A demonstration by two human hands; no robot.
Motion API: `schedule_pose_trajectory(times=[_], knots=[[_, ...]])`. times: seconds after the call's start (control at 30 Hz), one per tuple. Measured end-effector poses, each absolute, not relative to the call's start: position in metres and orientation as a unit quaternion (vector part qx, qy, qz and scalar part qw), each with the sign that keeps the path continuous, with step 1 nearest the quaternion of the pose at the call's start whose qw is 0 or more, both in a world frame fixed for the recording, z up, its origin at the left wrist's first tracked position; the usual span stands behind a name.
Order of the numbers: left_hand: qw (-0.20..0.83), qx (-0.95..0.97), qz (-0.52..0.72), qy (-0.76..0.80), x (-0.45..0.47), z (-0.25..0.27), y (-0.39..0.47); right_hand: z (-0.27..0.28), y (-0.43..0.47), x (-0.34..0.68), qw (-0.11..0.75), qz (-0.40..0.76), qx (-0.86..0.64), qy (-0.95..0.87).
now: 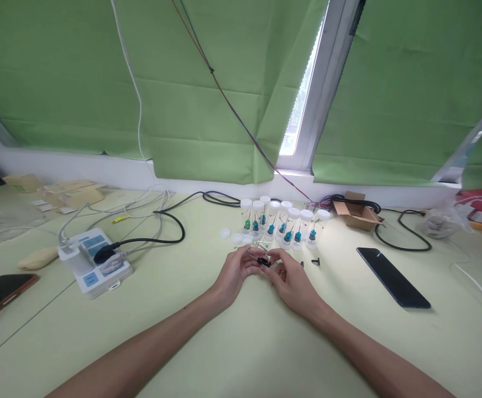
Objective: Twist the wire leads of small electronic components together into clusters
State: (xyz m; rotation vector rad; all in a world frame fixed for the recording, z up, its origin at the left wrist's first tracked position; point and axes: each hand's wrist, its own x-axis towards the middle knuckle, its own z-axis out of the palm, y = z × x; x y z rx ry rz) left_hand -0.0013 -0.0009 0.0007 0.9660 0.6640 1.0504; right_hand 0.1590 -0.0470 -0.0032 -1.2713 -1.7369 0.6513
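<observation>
1. We see the left hand and the right hand close together over the middle of the table. Their fingers are bent and nearly closed, and both pinch one small black part between their tips. We think they use their fingertips because it is so tiny. We can't tell which hand grips harder.

2. Just past the hands, on the far side, we see a bunch of clear bottles with white tops, standing upright. Blue or green bits sit inside. Maybe they stand there to be easy to reach.

3. To the left of the bottles, a loose white lid lies flat. Just right of the right hand lies a little black piece, perhaps put close so we don't lose it.

4. A phone lies farther right, and a white power strip sits on the left with plugs in it. Both are well apart from the hands, which seems to leave the arms some room.
</observation>
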Motion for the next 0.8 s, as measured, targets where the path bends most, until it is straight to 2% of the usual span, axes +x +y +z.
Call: schedule_pose_trajectory(times=[0.27,0.53,0.8], knots=[[0.708,0.44,0.47,0.29,-0.0016,0.002,-0.0015,0.0008,-0.0476,0.1583,0.427,0.295,-0.503,-0.691],[0.706,0.434,0.472,0.299,-0.0018,0.0015,-0.0015,-0.0031,-0.0473,0.1591,0.432,0.257,-0.511,-0.697],[0.711,0.434,0.471,0.289,-0.0017,0.0008,-0.0008,0.0008,-0.0476,0.1582,0.426,0.294,-0.5,-0.694]])
